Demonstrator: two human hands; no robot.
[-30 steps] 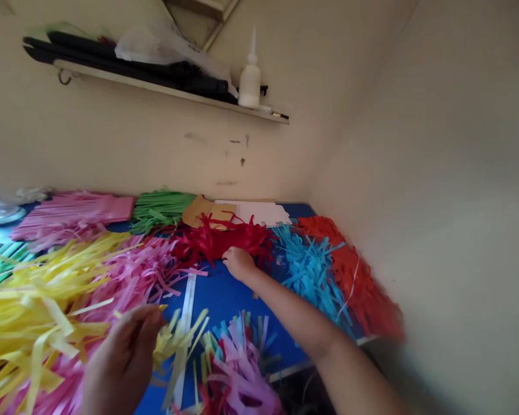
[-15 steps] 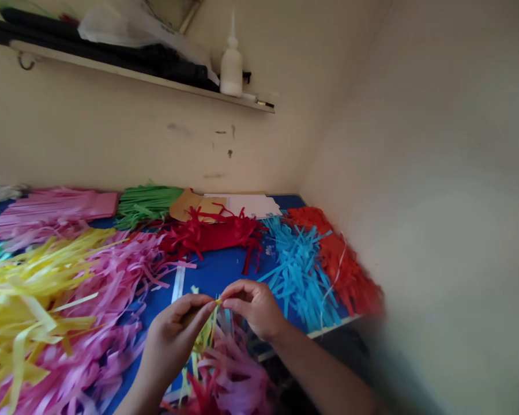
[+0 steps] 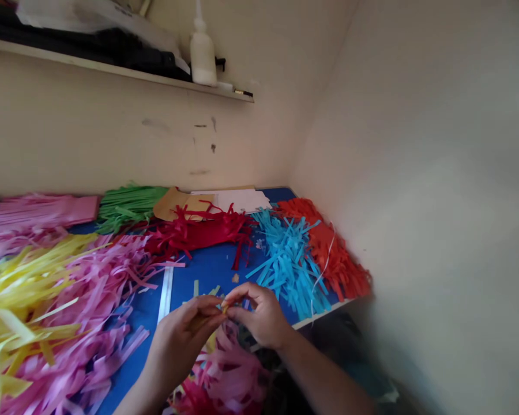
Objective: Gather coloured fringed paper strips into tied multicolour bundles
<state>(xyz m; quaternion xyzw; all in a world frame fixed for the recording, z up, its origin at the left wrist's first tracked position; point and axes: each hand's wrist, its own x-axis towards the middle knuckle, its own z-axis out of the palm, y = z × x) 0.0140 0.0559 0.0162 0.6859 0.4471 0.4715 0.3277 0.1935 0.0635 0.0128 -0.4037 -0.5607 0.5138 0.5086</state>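
My left hand (image 3: pixel 184 331) and my right hand (image 3: pixel 262 317) meet over the table's front edge, thumb and fingers pinched together. A small yellow paper strip (image 3: pixel 225 309) is held between the two sets of fingertips; most of it is hidden by them. Below the hands hangs a bunch of pink and red paper fringe (image 3: pixel 231 369), partly covered by my left hand and wrist. Whether this bunch joins the pinched strip I cannot tell. Pale yellow-green strip ends (image 3: pixel 196 288) show just behind my left fingers.
Yellow fringe (image 3: pixel 21 282) and pink fringe (image 3: pixel 108 288) cover the left of the blue table (image 3: pixel 203 265). Red (image 3: pixel 199 233), green (image 3: pixel 132 204), light blue (image 3: pixel 292 259) and orange fringe (image 3: pixel 333 253) lie farther back. A shelf (image 3: pixel 134 72) holds a white bottle (image 3: pixel 203 57).
The view has shifted to the right. Both hands remain pinched together, and the yellow piece between the fingertips is now more covered by them.
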